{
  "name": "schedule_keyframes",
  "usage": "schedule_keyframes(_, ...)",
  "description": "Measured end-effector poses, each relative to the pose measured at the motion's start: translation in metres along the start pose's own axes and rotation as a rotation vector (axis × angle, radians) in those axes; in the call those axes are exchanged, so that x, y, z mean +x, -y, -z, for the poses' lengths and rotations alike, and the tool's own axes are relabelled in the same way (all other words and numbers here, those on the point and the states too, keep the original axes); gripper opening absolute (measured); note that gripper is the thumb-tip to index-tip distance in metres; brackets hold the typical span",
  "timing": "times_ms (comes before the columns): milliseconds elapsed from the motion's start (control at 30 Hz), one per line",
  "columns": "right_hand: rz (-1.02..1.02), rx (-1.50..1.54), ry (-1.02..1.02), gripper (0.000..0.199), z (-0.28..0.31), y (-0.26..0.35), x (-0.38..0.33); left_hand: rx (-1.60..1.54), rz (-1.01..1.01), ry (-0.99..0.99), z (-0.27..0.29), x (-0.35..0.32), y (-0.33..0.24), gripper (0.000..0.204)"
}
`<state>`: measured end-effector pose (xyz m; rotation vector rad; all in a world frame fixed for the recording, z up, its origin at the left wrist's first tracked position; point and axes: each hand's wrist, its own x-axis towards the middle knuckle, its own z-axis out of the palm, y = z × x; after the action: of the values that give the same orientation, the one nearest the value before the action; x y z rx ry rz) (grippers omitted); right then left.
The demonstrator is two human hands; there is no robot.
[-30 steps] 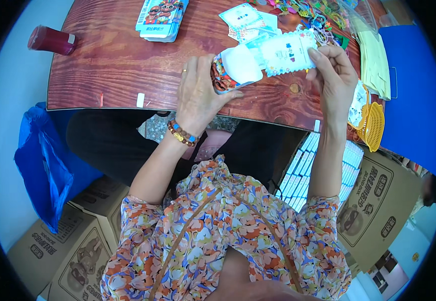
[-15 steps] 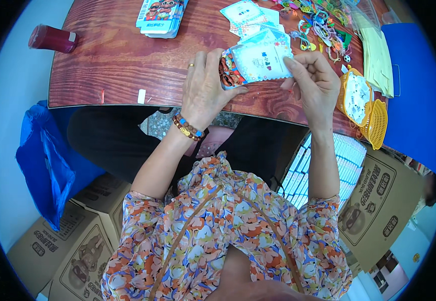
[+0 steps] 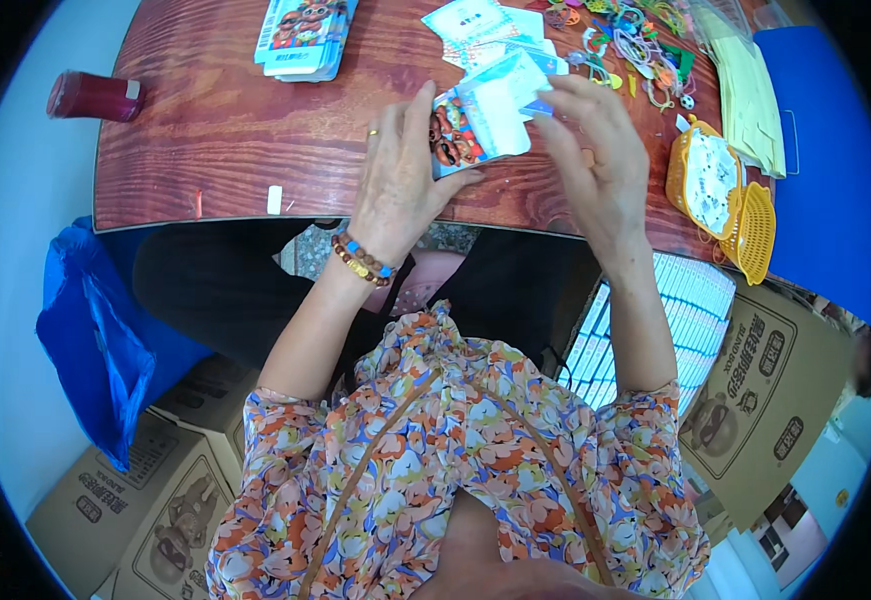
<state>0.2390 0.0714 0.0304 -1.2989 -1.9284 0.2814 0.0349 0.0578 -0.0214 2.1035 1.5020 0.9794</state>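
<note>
My left hand (image 3: 392, 190) is closed around the left side of a small, flat, colourful cardboard box (image 3: 452, 138) with cartoon figures on it, held just above the table. A pale blue and white card (image 3: 497, 130) sticks out of the box's right side or lies against it; I cannot tell which. My right hand (image 3: 605, 170) stands just to the right of the card, fingers apart, with nothing visible in it. Beyond the box lies a loose spread of similar pale cards (image 3: 470, 25), partly behind the right fingertips.
A stack of flat printed boxes (image 3: 305, 40), a dark red cup (image 3: 95, 97), tangled colourful trinkets (image 3: 645, 50), yellow-green sheets (image 3: 750, 110) and a yellow basket (image 3: 677, 180) of small white packets are on the wooden table (image 3: 225, 130). Below are an open carton of boxes (image 3: 645, 320) and a blue bag (image 3: 95, 340).
My right hand has let go of the card's right end and spread its fingers. Less of the card shows beyond the box. The whole view has shifted slightly.
</note>
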Motion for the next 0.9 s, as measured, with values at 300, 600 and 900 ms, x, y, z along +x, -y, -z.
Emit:
schedule_keyframes(300,0.047,0.218,0.202,0.030,-0.018,-0.033,-0.017,-0.028,0.036,0.079,0.006,-0.001,0.000,0.079)
schedule_keyframes(600,-0.294,-0.423,0.116,0.020,0.009,-0.129,0.028,-0.058,0.043,0.077,0.004,-0.002,-0.003,0.081)
schedule_keyframes(900,-0.486,0.621,0.224,0.008,0.048,-0.082,0.034,-0.040,-0.014,0.050,0.004,0.006,-0.003,0.081)
